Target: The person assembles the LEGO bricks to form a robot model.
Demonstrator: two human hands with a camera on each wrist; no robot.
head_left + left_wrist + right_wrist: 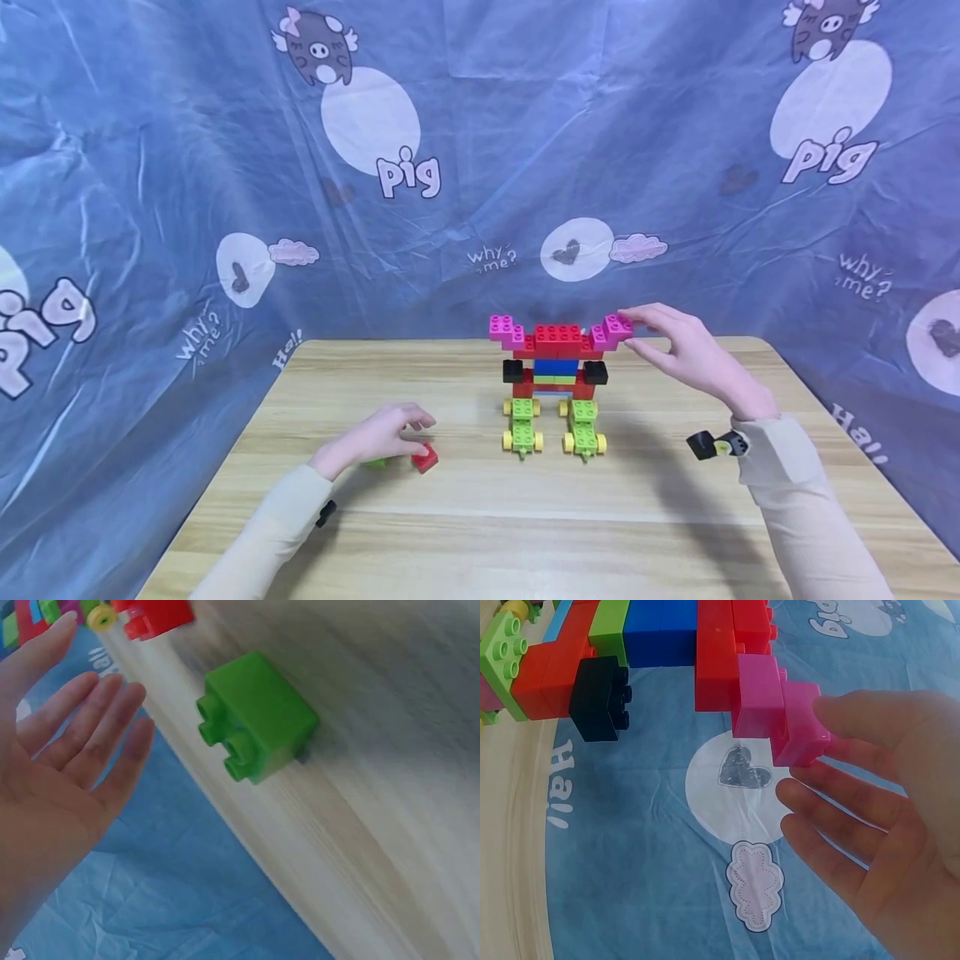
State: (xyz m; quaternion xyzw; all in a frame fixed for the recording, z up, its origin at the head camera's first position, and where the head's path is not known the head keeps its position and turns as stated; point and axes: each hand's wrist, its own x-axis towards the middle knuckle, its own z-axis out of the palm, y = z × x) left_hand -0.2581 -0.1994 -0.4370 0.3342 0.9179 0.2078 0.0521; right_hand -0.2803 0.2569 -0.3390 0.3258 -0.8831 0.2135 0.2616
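Observation:
A toy figure of stacked building bricks (557,367) stands on the table. It has a red and blue body, black side bricks, pink stepped arms and green wheeled feet. My right hand (682,346) is at the end of its right-hand arm, thumb and index finger pinching the outer pink brick (802,724). To the left, my left hand (378,433) hovers low with fingers loosely extended, its thumb overlapping a small red brick (424,457) in the head view. Near that hand lies a green brick (259,716) on its side, mostly hidden by the hand from above.
The wooden table (465,542) bears the figure toward its back edge. A blue patterned cloth (480,208) hangs behind and along both sides. Small black wrist devices (716,445) sit at both sleeves.

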